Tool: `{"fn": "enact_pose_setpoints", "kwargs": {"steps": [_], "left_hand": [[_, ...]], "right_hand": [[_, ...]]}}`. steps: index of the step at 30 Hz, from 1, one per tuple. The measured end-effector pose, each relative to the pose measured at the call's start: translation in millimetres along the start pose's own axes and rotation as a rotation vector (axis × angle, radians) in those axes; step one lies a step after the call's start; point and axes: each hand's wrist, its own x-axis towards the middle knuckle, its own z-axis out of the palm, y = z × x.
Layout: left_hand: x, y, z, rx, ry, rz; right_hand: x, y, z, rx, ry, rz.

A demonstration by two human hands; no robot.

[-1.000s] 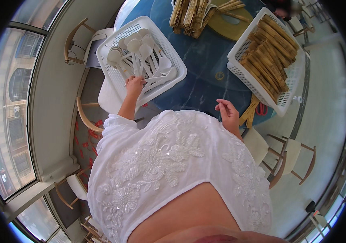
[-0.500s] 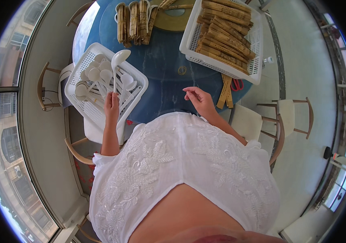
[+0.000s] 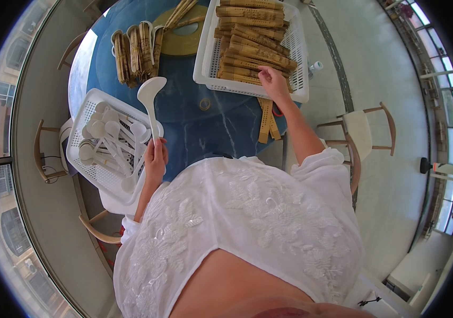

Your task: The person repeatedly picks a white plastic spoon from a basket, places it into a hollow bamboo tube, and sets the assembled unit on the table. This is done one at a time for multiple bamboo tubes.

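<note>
My left hand (image 3: 156,155) grips the handle of a white ladle (image 3: 149,95), held upright with its bowl pointing away from me, over the blue table (image 3: 184,124). Left of it stands a white plastic basket (image 3: 79,153) holding a jumble of white spoons and ladles (image 3: 111,129). My right hand (image 3: 273,84) reaches to the near right part of another white basket (image 3: 302,63), piled with flat brown printed sleeves (image 3: 258,45). Its fingers are bent together at the edge of a sleeve in the pile; the fingertips are partly hidden.
Bundles of white-ended utensils in brown sleeves (image 3: 139,53) lie at the far left of the table. Two loose brown strips (image 3: 267,122) and red scissors (image 3: 278,110) lie near its right edge. A yellow-brown ring (image 3: 205,104) lies mid-table. Chairs (image 3: 367,130) surround the table.
My left hand has lifted the ladle from the utensil basket and moved it right. My right hand has moved forward to the brown sleeves. The view has shifted to the right.
</note>
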Motion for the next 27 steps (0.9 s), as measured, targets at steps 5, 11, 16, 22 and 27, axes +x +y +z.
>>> {"fn": "enact_pose_setpoints", "kwargs": {"steps": [5, 11, 16, 22, 27], "left_hand": [[-6.4, 3.3, 6.5, 0.014, -0.031, 0.012], [-14.9, 3.3, 6.7, -0.059, 0.019, -0.047], [-17.6, 3.5, 7.7, -0.083, 0.048, -0.032], [-17.5, 2.2, 12.3, -0.05, 0.063, -0.017], [-17.0, 5.7, 15.9, -0.05, 0.068, -0.034]], "right_hand": [[62.4, 71.6, -18.4, -0.575, 0.009, 0.055], [98.0, 84.7, -26.2, -0.818, -0.255, 0.17], [112.2, 80.5, -25.2, -0.954, -0.347, 0.259], [113.0, 66.7, -29.9, -1.035, -0.338, 0.153], [115.6, 60.1, -45.2, -0.93, -0.405, 0.168]]}}
